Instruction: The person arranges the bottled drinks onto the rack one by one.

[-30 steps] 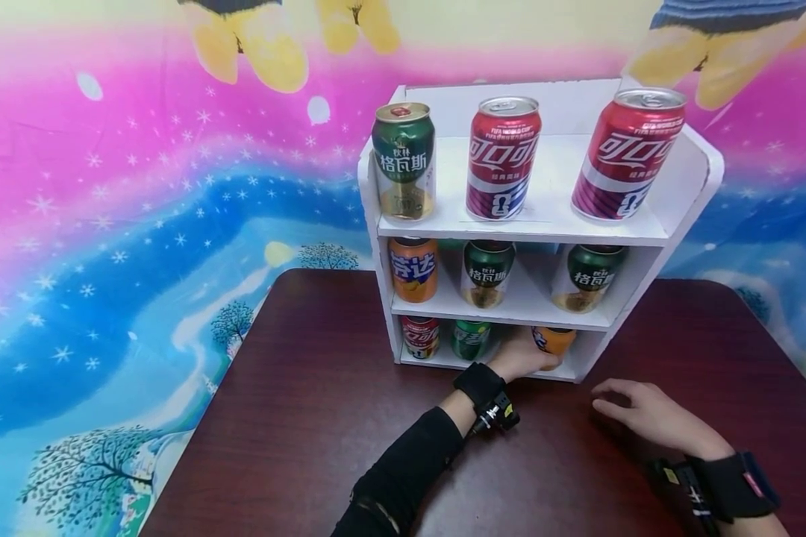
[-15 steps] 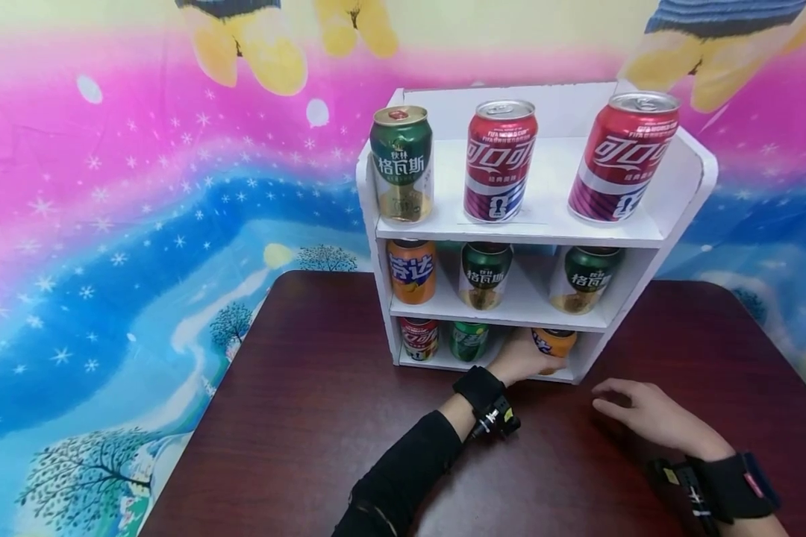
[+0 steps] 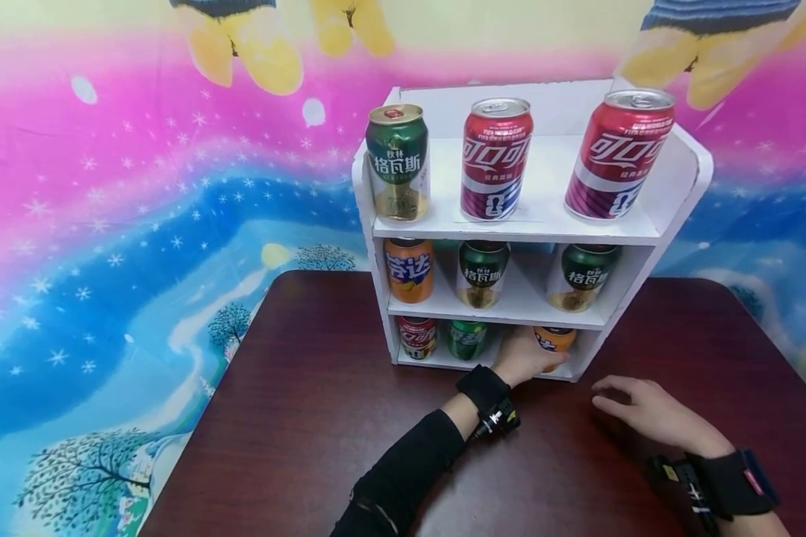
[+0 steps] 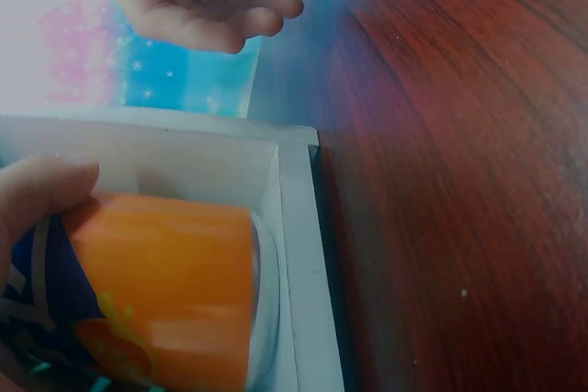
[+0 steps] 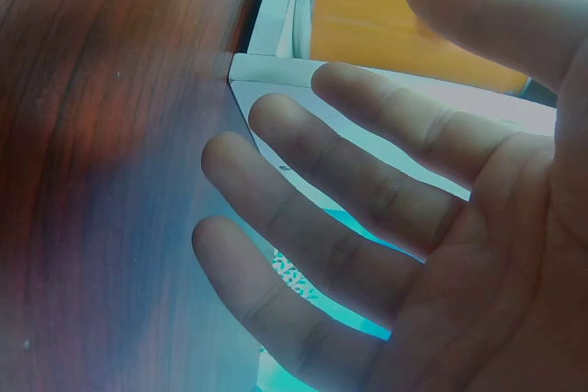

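In the bottom right section of a white three-tier shelf (image 3: 490, 231), my left hand (image 3: 520, 356) grips an orange soda can (image 3: 556, 340). The left wrist view shows the thumb lying along the upright-standing can (image 4: 175, 282), whose base is near the shelf's front lip. The rest of that hand's fingers are mostly hidden behind the can. My right hand (image 3: 658, 414) is held by the table to the right of the shelf, touching no can. Its fingers are spread and slightly bent in the right wrist view. Beside my left hand stands a green soda can (image 3: 467, 339).
A red can (image 3: 417, 337) stands at the bottom left. The middle tier holds an orange can (image 3: 409, 270) and two green-and-white cans (image 3: 483, 274). On top are a green-and-gold can (image 3: 398, 162) and two red cola cans (image 3: 496, 159). The shelf stands on a dark wooden table (image 3: 295, 418).
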Motion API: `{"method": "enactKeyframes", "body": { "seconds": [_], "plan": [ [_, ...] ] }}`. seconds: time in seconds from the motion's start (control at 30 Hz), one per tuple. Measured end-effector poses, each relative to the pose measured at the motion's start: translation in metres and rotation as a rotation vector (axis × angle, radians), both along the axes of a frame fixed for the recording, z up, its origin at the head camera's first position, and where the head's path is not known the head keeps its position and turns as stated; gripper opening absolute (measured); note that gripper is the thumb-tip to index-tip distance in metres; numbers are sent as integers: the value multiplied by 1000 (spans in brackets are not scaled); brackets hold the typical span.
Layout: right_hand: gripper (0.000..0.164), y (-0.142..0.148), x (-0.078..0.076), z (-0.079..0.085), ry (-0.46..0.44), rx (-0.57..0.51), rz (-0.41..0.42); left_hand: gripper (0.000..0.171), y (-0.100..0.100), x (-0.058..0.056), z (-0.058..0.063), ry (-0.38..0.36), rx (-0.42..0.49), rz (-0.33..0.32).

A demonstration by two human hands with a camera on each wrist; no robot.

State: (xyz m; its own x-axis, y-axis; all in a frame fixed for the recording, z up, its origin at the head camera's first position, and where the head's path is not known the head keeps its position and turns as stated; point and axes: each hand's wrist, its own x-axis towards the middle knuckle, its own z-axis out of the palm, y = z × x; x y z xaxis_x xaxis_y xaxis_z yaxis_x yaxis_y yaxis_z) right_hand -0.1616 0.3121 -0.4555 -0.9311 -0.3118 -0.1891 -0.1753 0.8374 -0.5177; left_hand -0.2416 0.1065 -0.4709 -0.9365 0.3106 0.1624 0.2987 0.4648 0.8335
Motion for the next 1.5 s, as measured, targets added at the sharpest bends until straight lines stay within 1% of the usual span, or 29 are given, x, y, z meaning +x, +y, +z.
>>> {"method": "enactKeyframes", "body": {
  "seconds": [0.13,0.2,0.27,0.3,0.37,0.47,0.53,0.6,0.67,0.87,0.93,1.1,1.17,1.2,1.33,1.37,1.5],
  "plan": [
    [33,0,1,0,9,-1,-1,67,3,4,1,60,-66,42],
    [34,-1,2,-1,7,-6,1,67,3,4,1,62,-73,52],
    [35,-1,2,0,3,-11,2,70,1,3,1,33,-59,45],
    [35,-1,2,0,3,-12,0,70,0,2,1,10,-44,34],
    [35,-1,2,1,0,-13,-5,71,-2,-1,0,-56,29,-12],
    [35,0,1,3,-8,-17,-8,69,-7,-6,0,-156,132,-106],
    [35,0,1,3,-14,-17,-6,68,-9,-8,-1,-196,181,-156],
    [36,-1,0,2,-21,-15,-2,67,-10,-10,-3,-198,185,-185],
    [35,0,0,1,-20,-11,-1,68,-10,-11,-5,-183,165,-176],
    [35,2,0,0,-14,2,-6,70,-6,-11,-5,-147,55,-101],
    [35,2,-1,-1,-11,3,-6,70,-5,-11,-3,-123,5,-73],
    [36,1,-2,0,-15,8,-3,69,-2,-8,0,-102,-99,15],
    [37,2,-3,1,-6,13,1,71,-1,-7,1,-102,-102,35],
    [37,1,-3,1,-1,14,4,72,-1,-7,1,-103,-90,32],
    [36,0,-3,1,13,11,11,79,-1,-9,-2,-113,2,-15],
    [36,0,-3,2,10,12,11,81,-2,-10,-4,-127,44,-44],
    [35,-2,-2,2,-2,6,3,78,-7,-15,-11,-201,216,-206]
  ]
}}
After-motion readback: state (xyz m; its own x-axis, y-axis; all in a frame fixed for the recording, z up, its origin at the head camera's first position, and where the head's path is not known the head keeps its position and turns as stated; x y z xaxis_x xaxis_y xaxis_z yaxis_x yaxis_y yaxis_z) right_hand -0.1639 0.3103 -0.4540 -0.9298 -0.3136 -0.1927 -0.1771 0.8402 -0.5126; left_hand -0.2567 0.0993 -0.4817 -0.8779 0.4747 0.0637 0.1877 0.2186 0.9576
